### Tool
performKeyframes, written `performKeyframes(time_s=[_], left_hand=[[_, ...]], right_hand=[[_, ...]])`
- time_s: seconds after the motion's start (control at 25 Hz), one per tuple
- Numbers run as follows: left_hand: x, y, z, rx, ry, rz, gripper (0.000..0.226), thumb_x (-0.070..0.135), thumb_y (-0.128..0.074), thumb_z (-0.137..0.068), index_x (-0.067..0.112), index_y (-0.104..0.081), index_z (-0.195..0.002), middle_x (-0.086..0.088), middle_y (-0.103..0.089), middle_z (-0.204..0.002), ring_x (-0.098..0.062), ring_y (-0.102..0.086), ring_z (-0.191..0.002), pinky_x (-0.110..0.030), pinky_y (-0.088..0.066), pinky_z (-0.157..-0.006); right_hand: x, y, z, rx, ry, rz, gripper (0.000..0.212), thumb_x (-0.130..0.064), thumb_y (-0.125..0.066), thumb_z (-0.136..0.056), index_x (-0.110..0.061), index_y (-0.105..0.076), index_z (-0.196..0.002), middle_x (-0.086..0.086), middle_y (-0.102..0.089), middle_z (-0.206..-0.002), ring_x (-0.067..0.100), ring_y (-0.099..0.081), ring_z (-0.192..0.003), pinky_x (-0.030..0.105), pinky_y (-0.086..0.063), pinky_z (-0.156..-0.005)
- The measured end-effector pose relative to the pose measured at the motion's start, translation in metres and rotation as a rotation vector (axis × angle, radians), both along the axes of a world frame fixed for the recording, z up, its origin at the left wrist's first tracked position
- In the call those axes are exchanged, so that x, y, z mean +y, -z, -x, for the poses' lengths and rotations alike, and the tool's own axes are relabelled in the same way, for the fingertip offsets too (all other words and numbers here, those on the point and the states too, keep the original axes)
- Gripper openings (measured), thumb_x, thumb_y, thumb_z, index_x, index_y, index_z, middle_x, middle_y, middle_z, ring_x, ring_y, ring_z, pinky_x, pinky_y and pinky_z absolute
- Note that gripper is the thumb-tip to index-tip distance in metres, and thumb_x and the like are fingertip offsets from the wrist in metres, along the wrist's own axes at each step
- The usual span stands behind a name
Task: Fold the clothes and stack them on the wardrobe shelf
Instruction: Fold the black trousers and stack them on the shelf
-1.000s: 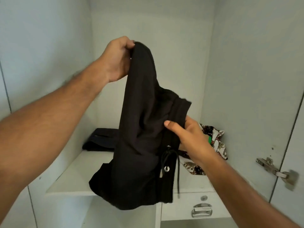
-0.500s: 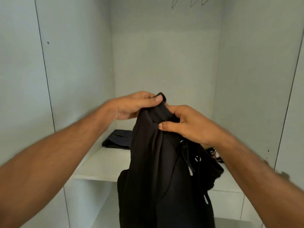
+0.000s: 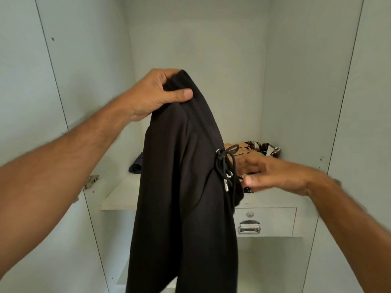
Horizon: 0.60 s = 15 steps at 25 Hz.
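A black drawstring garment (image 3: 182,197) hangs in front of the wardrobe, its cord and metal tips dangling at its right edge. My left hand (image 3: 156,94) grips its top, thumb pressed across the fabric. My right hand (image 3: 270,176) is lower right, blurred, fingers stretched toward the garment's waist edge by the cord; I cannot tell whether it touches. Behind, the white wardrobe shelf (image 3: 120,197) holds a folded dark navy item (image 3: 136,166) at back left and a tan and patterned pile (image 3: 256,150) at back right.
A small drawer (image 3: 273,220) with a lock and metal handle sits under the shelf's right part. A door hinge (image 3: 91,181) juts from the left panel. White wardrobe walls close in on both sides and behind.
My right hand let go of the garment's top and dropped down to the right by the drawstring. My left hand lifted the top higher, and the view shifted so the drawer shows again.
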State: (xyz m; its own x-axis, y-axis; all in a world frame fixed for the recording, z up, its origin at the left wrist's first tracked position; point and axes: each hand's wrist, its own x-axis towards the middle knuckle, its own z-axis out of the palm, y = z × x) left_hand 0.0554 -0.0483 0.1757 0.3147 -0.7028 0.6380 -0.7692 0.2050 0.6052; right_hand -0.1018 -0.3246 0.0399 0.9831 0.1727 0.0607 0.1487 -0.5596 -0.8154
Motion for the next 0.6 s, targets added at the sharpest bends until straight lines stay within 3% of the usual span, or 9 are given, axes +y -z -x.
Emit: performKeyframes(time_s=[0.2,0.36,0.48,0.6], left_hand=[[0.027,-0.002,0.003,0.011,0.113,0.021,0.021,0.023,-0.076,-0.076,0.014,-0.066,-0.093,0.010,-0.071,-0.085,-0.007,-0.067,-0.085,-0.021,-0.053,-0.082],[0.038,0.001,0.007,-0.021,0.191,-0.002,0.016,0.017,-0.075,-0.080,0.014,-0.066,-0.093,0.011,-0.071,-0.085,-0.006,-0.067,-0.086,-0.021,-0.053,-0.082],[0.047,-0.003,0.012,-0.058,0.217,0.003,0.011,0.012,-0.074,-0.085,0.016,-0.069,-0.093,0.011,-0.072,-0.087,-0.007,-0.067,-0.087,-0.021,-0.053,-0.083],[0.068,-0.007,-0.001,-0.063,0.131,0.063,0.013,0.021,-0.078,-0.081,0.022,-0.073,-0.092,0.009,-0.073,-0.089,-0.009,-0.068,-0.089,-0.024,-0.054,-0.084]], right_hand=[[0.042,0.042,-0.022,0.083,0.042,-0.045,0.085,-0.042,-0.090,-0.065,-0.060,-0.042,-0.133,-0.008,-0.049,-0.144,0.016,-0.056,-0.127,0.045,-0.046,-0.110],[0.058,0.052,-0.033,0.091,0.052,-0.162,0.092,-0.027,-0.091,-0.069,-0.054,-0.040,-0.140,-0.012,-0.045,-0.148,0.017,-0.057,-0.129,0.044,-0.045,-0.110],[0.062,0.057,-0.029,0.176,0.057,-0.196,0.072,-0.016,-0.087,-0.070,-0.046,-0.057,-0.128,-0.011,-0.058,-0.135,0.012,-0.066,-0.117,0.036,-0.051,-0.098],[0.060,0.060,-0.018,0.133,0.074,-0.130,0.038,-0.018,-0.083,-0.077,-0.021,-0.072,-0.113,0.004,-0.071,-0.120,0.022,-0.068,-0.113,0.034,-0.055,-0.093]])
